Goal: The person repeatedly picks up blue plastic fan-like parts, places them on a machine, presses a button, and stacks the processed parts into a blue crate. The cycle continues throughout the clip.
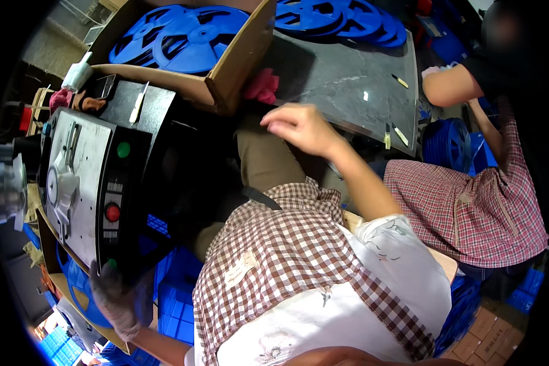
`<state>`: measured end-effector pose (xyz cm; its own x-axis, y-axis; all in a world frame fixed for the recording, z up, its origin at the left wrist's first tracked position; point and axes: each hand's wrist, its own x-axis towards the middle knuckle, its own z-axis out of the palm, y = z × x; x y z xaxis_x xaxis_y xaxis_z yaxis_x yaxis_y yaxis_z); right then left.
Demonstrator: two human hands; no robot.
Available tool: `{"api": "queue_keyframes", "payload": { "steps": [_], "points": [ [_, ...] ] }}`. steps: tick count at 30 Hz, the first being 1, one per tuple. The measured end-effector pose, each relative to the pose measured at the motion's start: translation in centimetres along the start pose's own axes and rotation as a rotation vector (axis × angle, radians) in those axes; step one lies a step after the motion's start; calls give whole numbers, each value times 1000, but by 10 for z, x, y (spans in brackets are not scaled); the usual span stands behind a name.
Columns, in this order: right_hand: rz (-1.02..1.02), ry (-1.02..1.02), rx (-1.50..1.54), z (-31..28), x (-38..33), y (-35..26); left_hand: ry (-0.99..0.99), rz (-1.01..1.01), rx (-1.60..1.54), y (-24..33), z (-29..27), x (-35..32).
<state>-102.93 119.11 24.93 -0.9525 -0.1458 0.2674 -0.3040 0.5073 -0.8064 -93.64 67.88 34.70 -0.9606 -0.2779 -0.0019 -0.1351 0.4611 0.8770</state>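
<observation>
Grey worktop (348, 79), cardboard box (238, 67) holding blue reels (192, 36), right hand (302, 128) grip released, left hand (119, 299) grip unclear.

The left hand (117, 299), blurred, reaches low beside the black control machine (113, 183); the right hand (302, 127) hovers loosely curled over the grey stone surface (348, 79) edge.

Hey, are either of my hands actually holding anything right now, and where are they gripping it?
The right hand is bare, fingers loosely curled over the grey table edge, holding nothing visible. The gloved left hand is blurred at the black machine's lower corner; a grip cannot be told.
</observation>
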Motion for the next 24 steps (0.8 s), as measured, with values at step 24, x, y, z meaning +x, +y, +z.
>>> {"api": "queue_keyframes", "payload": {
  "steps": [24],
  "points": [
    [290,-47,-1261,-123,246,378,-585,-744,-380,13,298,54]
  ]
}}
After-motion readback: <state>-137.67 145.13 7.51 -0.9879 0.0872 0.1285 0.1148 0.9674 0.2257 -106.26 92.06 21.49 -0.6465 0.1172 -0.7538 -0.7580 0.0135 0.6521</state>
